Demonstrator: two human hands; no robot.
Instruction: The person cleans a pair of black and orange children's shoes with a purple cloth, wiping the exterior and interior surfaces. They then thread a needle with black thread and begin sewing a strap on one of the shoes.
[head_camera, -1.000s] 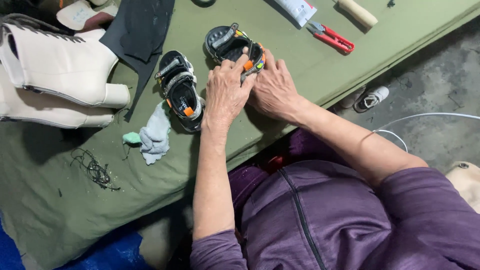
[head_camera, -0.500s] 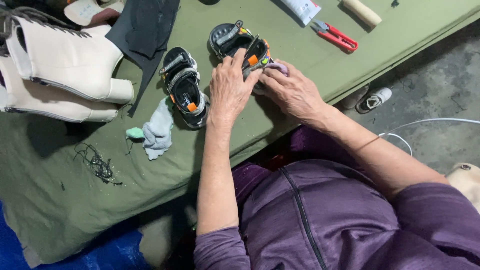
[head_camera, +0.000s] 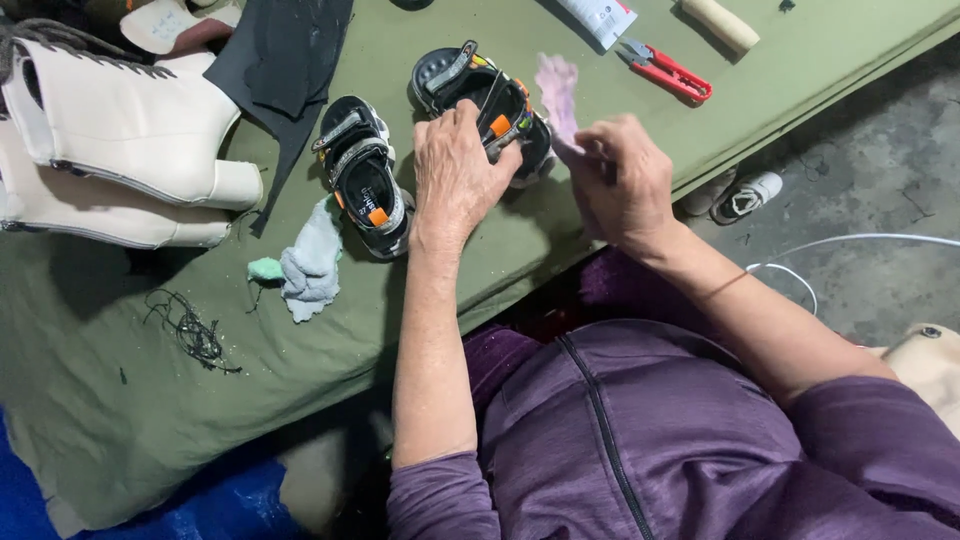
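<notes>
Our left hand (head_camera: 455, 165) grips a sandal (head_camera: 480, 100) on the surface (head_camera: 420, 290); our right hand (head_camera: 620, 180) pinches a pink rag (head_camera: 557, 95).

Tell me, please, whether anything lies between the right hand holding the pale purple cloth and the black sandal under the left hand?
Nothing visible does. The right hand holds the pale purple cloth right beside the black sandal, on which the left hand rests. The red snips lie off to the side, clear of that gap.
</notes>
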